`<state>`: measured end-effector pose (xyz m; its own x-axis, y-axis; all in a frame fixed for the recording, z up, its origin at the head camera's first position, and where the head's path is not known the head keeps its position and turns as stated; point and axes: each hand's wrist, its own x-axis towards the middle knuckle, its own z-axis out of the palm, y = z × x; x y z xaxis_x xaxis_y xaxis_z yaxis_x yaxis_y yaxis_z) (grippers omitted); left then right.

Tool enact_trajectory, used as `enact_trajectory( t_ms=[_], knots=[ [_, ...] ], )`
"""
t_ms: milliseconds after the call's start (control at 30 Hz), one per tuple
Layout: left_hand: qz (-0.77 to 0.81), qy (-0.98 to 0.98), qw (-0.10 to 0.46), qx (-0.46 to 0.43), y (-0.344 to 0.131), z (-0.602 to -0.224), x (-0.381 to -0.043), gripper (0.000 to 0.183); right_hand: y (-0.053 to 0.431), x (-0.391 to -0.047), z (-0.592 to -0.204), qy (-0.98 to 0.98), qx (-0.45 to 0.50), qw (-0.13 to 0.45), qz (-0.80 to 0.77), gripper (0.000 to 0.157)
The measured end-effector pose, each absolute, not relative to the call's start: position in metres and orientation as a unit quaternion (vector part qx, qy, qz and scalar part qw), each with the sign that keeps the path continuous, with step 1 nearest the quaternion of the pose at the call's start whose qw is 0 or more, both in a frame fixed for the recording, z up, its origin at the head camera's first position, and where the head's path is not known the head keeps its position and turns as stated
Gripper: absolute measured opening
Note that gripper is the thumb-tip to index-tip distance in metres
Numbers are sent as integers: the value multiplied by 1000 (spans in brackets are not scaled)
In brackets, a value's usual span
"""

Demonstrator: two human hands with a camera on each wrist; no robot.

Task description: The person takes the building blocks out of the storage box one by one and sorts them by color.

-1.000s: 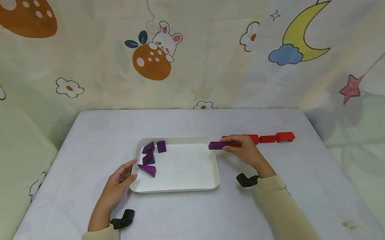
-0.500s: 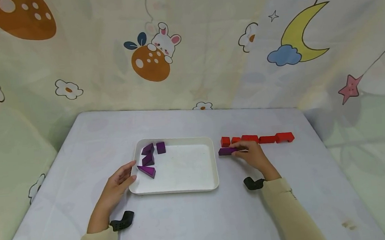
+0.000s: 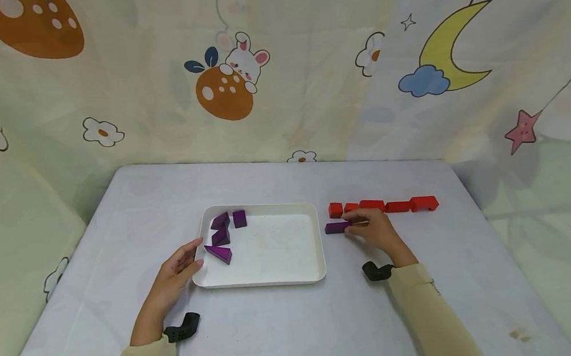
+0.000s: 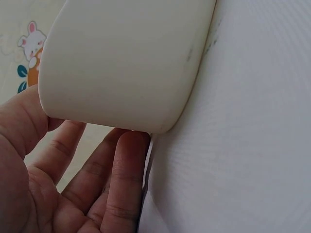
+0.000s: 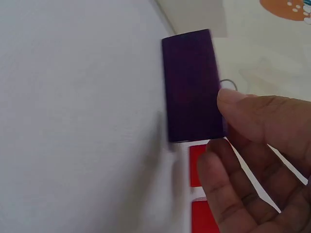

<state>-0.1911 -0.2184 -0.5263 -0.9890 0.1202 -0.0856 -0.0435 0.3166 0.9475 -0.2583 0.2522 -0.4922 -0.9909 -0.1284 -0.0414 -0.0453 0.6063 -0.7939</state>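
My right hand (image 3: 376, 230) pinches a purple rectangular block (image 3: 337, 228) between thumb and fingers, right of the tray and in front of a row of red blocks (image 3: 398, 206). In the right wrist view the block (image 5: 193, 87) shows its broad dark face, with the thumb at its edge. My left hand (image 3: 172, 273) holds the left side of the white tray (image 3: 275, 283), thumb over the rim and fingers against the outer wall; the left wrist view shows this corner of the tray (image 4: 121, 68) close up. Purple wedge-shaped blocks (image 3: 220, 237) and a purple cube (image 3: 239, 218) lie in the tray's left part.
A white cloth covers the table (image 3: 270, 340). Behind it hangs a printed curtain (image 3: 316, 72) with rabbit, moon and flower drawings. Black wrist devices (image 3: 183, 327) sit on both wrists.
My right hand has carried the purple block from over the tray's right rim rightward and toward me, beside the red row, and has since stayed nearly still. The left hand keeps its place.
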Motion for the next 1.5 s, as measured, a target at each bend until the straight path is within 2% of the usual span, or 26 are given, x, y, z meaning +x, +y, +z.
enact_trajectory(
  t_ms=[300, 567, 967, 1500],
  knots=[
    [583, 809, 66, 26, -221, -528, -191, 54, 236, -258, -463, 892, -82, 25, -444, 30],
    [598, 798, 65, 29, -221, -527, -191, 54, 206, -271, -454, 890, -109, 11, -442, 32],
    [604, 793, 64, 38, -223, -529, -191, 54, 153, -291, -459, 853, -157, 49, -495, 33],
    [605, 793, 60, 39, -222, -532, -193, 53, 100, -303, -465, 834, -169, 95, -516, 37]
  ],
)
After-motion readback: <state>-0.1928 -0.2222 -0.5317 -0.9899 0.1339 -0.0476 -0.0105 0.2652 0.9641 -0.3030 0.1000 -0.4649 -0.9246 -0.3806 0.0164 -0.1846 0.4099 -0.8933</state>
